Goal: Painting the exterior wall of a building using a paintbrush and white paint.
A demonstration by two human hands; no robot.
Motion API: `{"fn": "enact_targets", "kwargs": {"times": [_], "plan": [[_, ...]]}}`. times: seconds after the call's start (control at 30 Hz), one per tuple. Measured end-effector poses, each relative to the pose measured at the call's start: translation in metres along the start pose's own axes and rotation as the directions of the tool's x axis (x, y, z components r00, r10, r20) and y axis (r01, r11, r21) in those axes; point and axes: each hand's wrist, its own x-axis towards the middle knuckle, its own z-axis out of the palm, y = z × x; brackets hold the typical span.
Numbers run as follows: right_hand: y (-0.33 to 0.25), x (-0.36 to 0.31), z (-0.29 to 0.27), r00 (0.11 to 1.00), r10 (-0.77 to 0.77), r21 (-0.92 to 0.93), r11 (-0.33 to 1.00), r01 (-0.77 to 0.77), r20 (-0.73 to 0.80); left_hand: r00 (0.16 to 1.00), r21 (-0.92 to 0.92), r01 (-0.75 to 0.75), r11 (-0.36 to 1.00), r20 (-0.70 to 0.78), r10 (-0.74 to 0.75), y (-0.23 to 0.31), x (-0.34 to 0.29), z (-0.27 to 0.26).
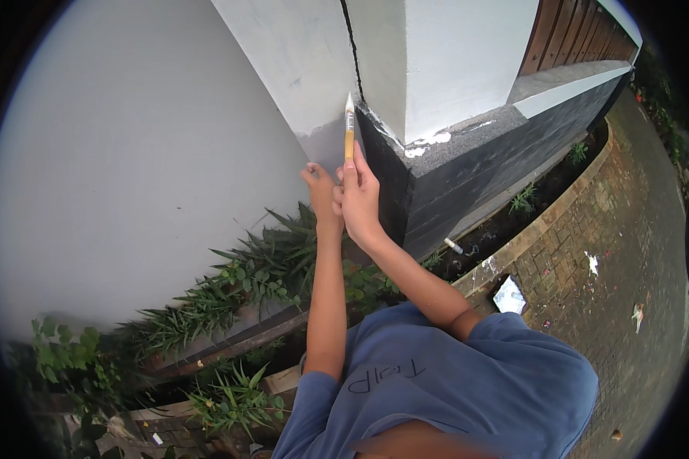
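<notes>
My right hand [360, 191] grips a paintbrush [350, 138] with a yellow wooden handle, a metal collar and white bristles. The bristle tip points up and meets the pale wall [302, 69] just left of a dark vertical gap [352, 38]. Just to the left, my left hand [323, 195] is raised by the lower grey part of that wall, fingers bent and apart with nothing seen in them. Whether it touches the wall I cannot tell. White paint smears [429, 145] mark the grey stone ledge right of the brush.
Leafy plants [260, 252] grow along the wall's foot at left. A paint-smeared white tray [509, 295] rests near the planter's curb on the right, and a small white cylinder [453, 245] lies in the bed. Beyond the curb is brick paving [574, 252] with scattered bits.
</notes>
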Motion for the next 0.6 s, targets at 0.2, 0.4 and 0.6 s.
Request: {"fn": "enact_targets", "kwargs": {"times": [0.2, 0.4, 0.6], "plan": [[0.012, 0.004, -0.003, 0.995, -0.089, -0.106, 0.991, 0.084, -0.043, 0.999, 0.007, -0.036, 0.999, 0.007, 0.036, 0.000, -0.002, 0.003], [0.030, 0.026, -0.023, 0.957, -0.292, -0.402, 0.876, 0.268, 0.002, 1.000, -0.038, -0.022, 0.999, -0.011, 0.022, 0.003, 0.000, 0.007], [0.030, 0.022, -0.040, 0.978, -0.196, -0.480, 0.853, 0.206, 0.072, 0.993, 0.034, -0.094, 0.995, -0.063, 0.096, 0.012, -0.009, 0.000]]}}
